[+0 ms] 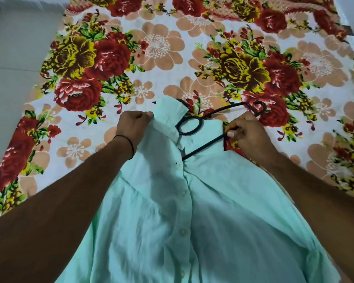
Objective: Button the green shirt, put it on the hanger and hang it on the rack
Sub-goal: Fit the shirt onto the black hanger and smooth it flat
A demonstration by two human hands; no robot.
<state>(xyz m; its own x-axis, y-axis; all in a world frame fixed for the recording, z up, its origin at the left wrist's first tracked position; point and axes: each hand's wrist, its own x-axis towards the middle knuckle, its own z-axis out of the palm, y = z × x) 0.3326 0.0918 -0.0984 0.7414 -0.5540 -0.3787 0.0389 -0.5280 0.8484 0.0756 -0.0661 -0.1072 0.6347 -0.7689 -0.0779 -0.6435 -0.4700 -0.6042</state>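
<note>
Mint-green cloth fills the near view: the green shirt (192, 211) lies face up on the bed, its front closed at each button (182, 193) showing, so buttoning looks done. Up at the collar (168, 111), the left hand (134, 124) clutches bunched fabric while the right hand (247, 133) pinches the black hanger (204, 147), only partly fed into the neck. Beyond lies the floral bedsheet (110, 58). No rack in sight, so hanging remains.

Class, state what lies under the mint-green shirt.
One arm of the black wire hanger slips under the mint-green shirt near its collar; the flowered bedsheet lies beneath. The arm's end is hidden.
</note>
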